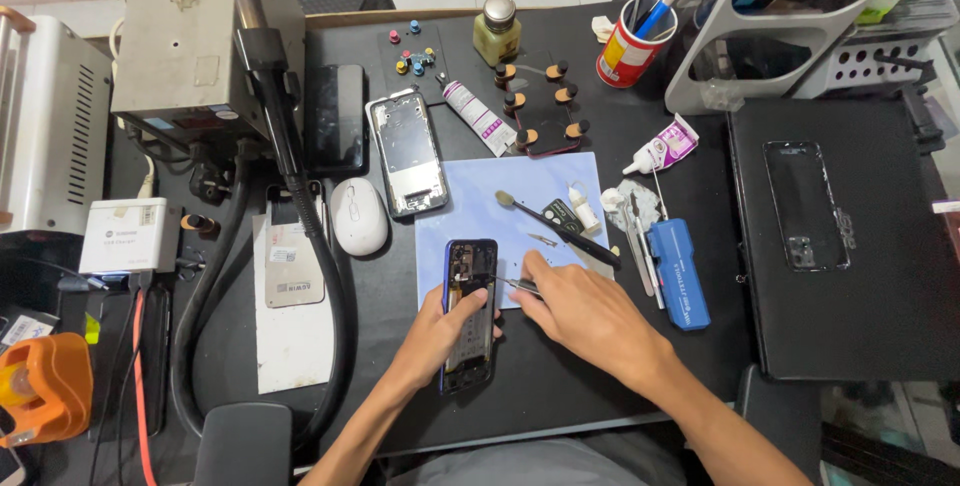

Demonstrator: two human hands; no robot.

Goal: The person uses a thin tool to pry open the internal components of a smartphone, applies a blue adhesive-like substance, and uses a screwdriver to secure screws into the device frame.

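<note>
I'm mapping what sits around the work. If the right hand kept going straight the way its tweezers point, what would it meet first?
The right hand points its tweezers leftward at the opened phone that the left hand steadies, so the phone's exposed inside comes first. The tips look at or just above it; depth is unclear.

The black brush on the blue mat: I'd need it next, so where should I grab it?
Probably grip the black brush mid-handle, coming from above: it lies flat and diagonal on the blue mat, bristle head at the upper left, with its lower end near the right hand.
</note>
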